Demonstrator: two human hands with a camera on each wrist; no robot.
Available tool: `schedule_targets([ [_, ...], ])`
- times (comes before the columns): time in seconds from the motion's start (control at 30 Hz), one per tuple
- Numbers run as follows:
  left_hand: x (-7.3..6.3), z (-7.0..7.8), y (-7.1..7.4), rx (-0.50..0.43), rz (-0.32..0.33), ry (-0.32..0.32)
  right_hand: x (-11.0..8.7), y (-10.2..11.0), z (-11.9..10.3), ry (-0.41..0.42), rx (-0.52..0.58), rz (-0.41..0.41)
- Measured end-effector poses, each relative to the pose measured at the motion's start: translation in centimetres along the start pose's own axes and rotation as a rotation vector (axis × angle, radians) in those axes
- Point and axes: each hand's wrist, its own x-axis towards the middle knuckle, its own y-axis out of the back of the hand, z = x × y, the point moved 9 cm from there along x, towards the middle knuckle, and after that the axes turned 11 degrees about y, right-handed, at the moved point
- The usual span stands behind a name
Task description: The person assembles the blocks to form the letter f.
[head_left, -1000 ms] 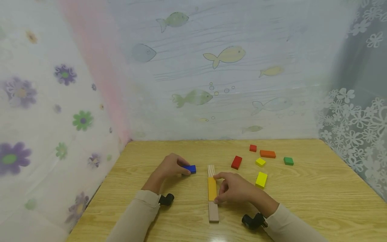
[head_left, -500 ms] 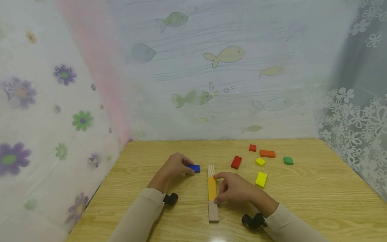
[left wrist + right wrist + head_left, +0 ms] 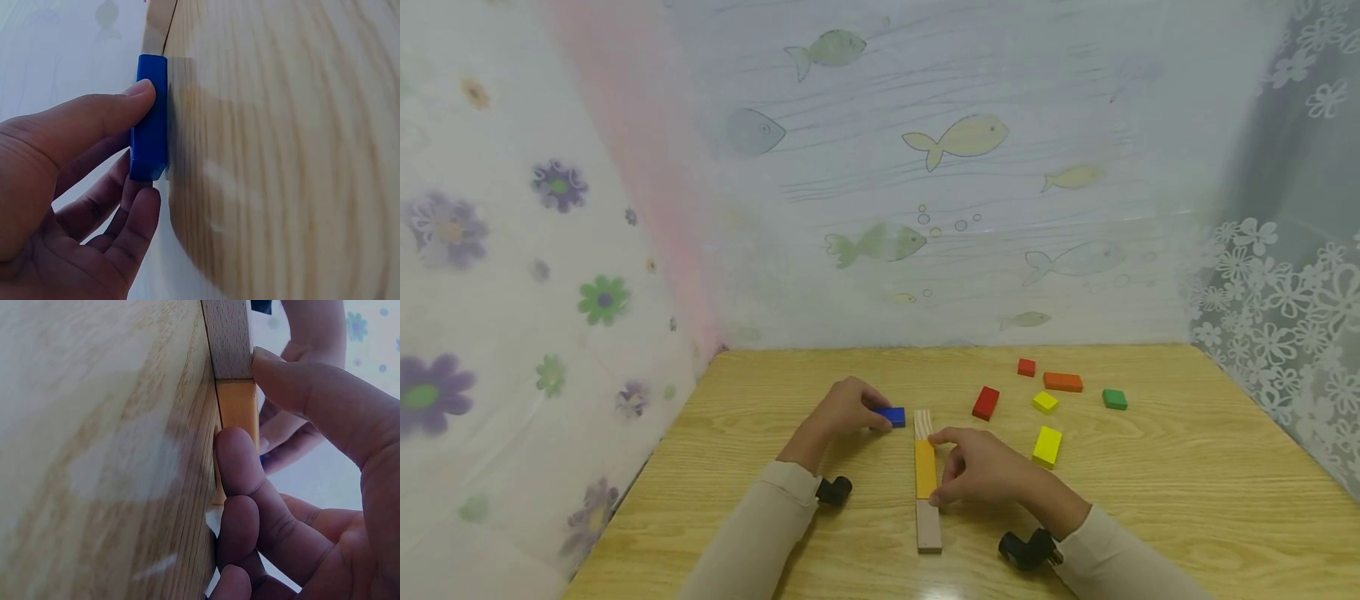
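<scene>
In the head view, my left hand (image 3: 850,407) pinches a small blue block (image 3: 893,417) between thumb and fingers, just left of a row of blocks. The left wrist view shows the thumb on one face of the blue block (image 3: 150,119), low over the tabletop. Three blocks make up the row, end to end: a greyish-brown one (image 3: 928,527) nearest, an orange one (image 3: 926,471) in the middle, a pale striped wood one (image 3: 922,423) farthest. My right hand (image 3: 985,468) holds the orange block from its right side, index finger by its far end and thumb by its near end.
Right of the row lie a dark red block (image 3: 986,403), a small red block (image 3: 1026,367), an orange-red block (image 3: 1063,382), a green block (image 3: 1115,399), a small yellow block (image 3: 1045,402) and a larger yellow block (image 3: 1047,447). The wooden table (image 3: 1187,500) meets patterned curtains behind.
My left hand has carried the blue block rightward, closer to the far end of the row. The right hand and the row have stayed in place.
</scene>
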Motion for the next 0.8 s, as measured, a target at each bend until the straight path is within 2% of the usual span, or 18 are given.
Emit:
schedule_targets([
  [0.27, 0.29, 0.21, -0.52, 0.013, -0.009, -0.013, -0.01, -0.05, -0.02, -0.010, 0.006, 0.002],
  [0.8, 0.02, 0.90, -0.81, -0.003, -0.023, -0.010, -0.05, -0.05, -0.39, 0.005, 0.010, 0.002],
])
